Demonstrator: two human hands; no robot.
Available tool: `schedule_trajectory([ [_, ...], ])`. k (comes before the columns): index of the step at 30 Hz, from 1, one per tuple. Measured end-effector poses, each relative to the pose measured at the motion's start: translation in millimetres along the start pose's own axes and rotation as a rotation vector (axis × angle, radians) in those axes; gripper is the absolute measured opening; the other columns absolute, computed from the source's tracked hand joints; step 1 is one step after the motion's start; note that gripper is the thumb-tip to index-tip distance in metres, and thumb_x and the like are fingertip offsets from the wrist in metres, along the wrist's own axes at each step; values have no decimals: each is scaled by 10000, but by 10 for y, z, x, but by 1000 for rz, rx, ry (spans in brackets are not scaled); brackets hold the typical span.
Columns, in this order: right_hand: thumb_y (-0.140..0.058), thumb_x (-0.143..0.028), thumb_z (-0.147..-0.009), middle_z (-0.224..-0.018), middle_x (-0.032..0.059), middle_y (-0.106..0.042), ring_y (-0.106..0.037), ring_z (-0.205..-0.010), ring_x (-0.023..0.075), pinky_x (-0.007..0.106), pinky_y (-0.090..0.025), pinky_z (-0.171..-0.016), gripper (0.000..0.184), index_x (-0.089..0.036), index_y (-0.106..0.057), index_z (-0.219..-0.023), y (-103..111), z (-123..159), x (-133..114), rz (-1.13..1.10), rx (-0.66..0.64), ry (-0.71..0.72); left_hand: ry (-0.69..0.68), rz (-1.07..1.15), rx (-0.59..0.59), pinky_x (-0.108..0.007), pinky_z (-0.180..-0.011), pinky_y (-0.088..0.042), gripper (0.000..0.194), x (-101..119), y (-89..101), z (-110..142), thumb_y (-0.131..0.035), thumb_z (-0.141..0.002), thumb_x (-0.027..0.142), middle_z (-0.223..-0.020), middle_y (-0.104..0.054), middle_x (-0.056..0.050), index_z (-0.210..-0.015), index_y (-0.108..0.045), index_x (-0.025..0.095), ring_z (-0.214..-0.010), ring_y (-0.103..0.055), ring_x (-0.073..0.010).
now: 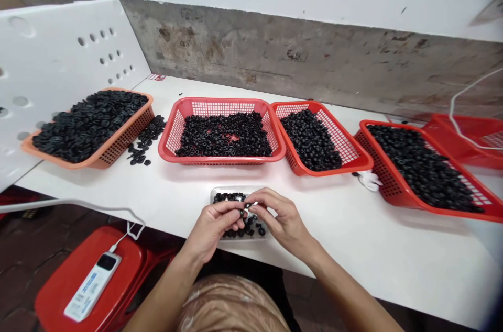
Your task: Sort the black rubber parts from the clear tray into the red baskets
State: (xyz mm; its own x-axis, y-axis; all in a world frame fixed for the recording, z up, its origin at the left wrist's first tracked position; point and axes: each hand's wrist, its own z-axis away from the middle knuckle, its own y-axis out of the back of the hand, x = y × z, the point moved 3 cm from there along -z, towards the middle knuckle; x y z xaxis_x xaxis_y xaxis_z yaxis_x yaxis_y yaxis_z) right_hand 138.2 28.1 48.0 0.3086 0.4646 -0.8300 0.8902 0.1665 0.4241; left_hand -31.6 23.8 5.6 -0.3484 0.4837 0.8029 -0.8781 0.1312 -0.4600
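Note:
My left hand (220, 224) pinches a small black part (241, 212) between thumb and forefinger. Close against it, my right hand (277, 217) holds another small black ring-like part (247, 206) in its fingertips. The two parts are nearly touching, and I cannot tell whether they are joined. Both hands are above a shallow clear plastic tray (212, 198) at the table's front edge. Several loose black pieces (251, 230) lie in this tray, partly hidden by my fingers.
Beyond the tray stand a pink-red basket (222, 161) of black rings, a red basket (343, 156) and another red basket (396, 185) of black pieces. An orange basket (118, 143) sits left, with spilled pieces (147, 135) beside it. A power bank (94, 285) rests on a red stool (55, 282).

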Motion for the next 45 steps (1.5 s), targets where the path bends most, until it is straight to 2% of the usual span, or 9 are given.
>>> schedule_trajectory([
  [7,-454,-156,-1004,-1006,78,-650,-611,-932,192,332,-501,-802,205,-227,-594,-1136,-7,35,4,164,-60,89,-79,-38,5,-205,-644,-464,358,11,-20,28,-822,-748,330,-884,-728,-42,-1078,-753,209,-719,-648,-126],
  [12,-461,-156,-1005,-999,75,-659,-616,-928,186,318,-488,-792,192,-217,-592,-1131,-40,30,-2,224,-47,115,-118,-40,55,-205,-655,-439,369,16,-28,27,-813,-755,311,-899,-715,-35,-1101,-734,208,-723,-618,-119],
  [19,-484,-135,-985,-955,60,-687,-638,-879,183,309,-503,-757,218,-223,-614,-1138,-87,28,-29,248,88,146,-124,-3,165,-213,-708,-431,373,2,-113,36,-838,-717,303,-908,-727,-43,-1065,-758,197,-766,-585,-132],
  [23,-509,-115,-968,-1051,79,-705,-654,-963,191,326,-490,-812,281,-208,-583,-1223,-136,83,-57,332,158,198,-103,117,223,-203,-743,-432,397,-32,-168,40,-871,-664,311,-946,-727,-36,-1033,-771,203,-801,-573,-124],
  [26,-562,-126,-940,-1152,112,-700,-651,-1048,214,362,-443,-857,356,-164,-533,-1293,-163,116,-86,481,152,239,-82,214,209,-196,-754,-434,393,-70,-204,28,-878,-658,311,-965,-721,-24,-1023,-768,216,-803,-569,-112],
  [31,-574,-140,-938,-1109,105,-728,-678,-980,204,375,-394,-864,299,-159,-560,-1236,-143,132,-98,594,218,268,-54,207,105,-218,-800,-437,315,-89,-241,6,-829,-735,319,-974,-712,-28,-1025,-756,220,-845,-581,-129],
  [34,-577,-166,-935,-1091,97,-733,-677,-977,205,385,-394,-876,288,-181,-578,-1223,-138,151,-78,573,232,262,-71,79,60,-245,-816,-431,269,-58,-231,5,-777,-793,339,-990,-711,-48,-1022,-754,200,-858,-577,-151],
  [39,-607,-187,-922,-1099,91,-725,-655,-1027,226,396,-453,-877,313,-211,-602,-1234,-103,165,-59,419,216,240,-77,-42,15,-254,-771,-411,221,-31,-206,-3,-741,-812,359,-849,-706,-42,-941,-775,182,-806,-561,-162],
  [45,-589,-231,-957,-1081,65,-727,-678,-1016,195,353,-546,-904,185,-247,-719,-1087,19,68,11,-46,15,-35,-71,-83,39,-251,-729,-399,224,-18,-196,16,-772,-760,354,-796,-699,-41,-895,-795,177,-755,-543,-162],
])
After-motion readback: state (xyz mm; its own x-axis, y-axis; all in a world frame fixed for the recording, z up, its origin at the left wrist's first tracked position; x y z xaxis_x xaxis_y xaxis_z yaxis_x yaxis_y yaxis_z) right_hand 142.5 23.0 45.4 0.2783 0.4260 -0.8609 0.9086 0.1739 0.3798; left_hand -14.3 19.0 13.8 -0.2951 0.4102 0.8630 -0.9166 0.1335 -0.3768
